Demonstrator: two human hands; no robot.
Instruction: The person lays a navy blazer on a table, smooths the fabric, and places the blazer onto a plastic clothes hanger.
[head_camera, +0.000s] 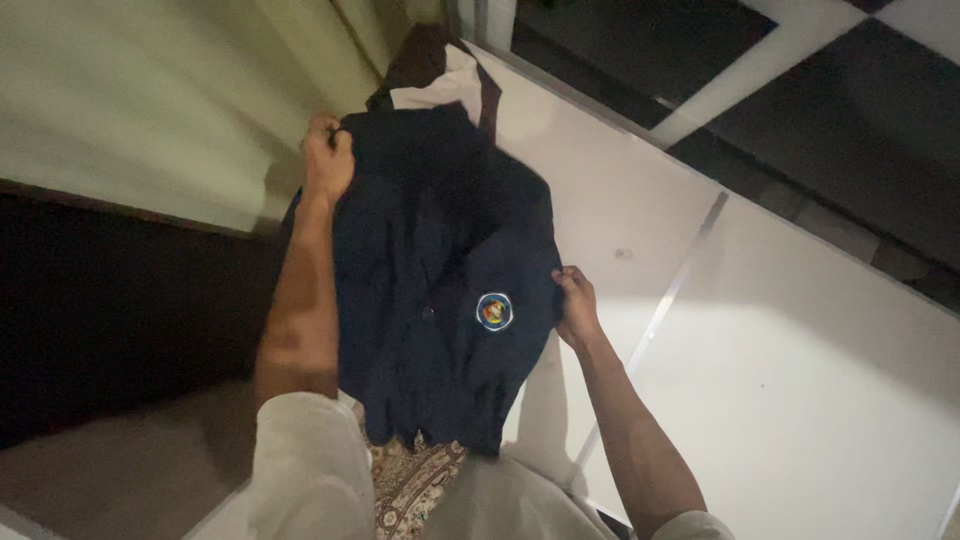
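Seen from above, a person holds up a dark navy cloth jacket (440, 290) with a round embroidered badge (494, 311) over white floor tiles (800, 380). The left hand (328, 160) is clenched on the fabric near the collar; the right hand (575, 305) pinches its side edge beside the badge. A brown-and-white garment (440, 75) lies behind it. The right hand's grip looks light, so that edge could slip and the hem sag to the floor.

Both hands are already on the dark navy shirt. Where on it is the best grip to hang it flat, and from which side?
Probably the two shoulder edges of the navy shirt, one from each side. The left hand already pinches the upper corner near the collar; the right hand grips lower, beside the round badge, so the cloth sags unevenly. Moving it upward should level it.
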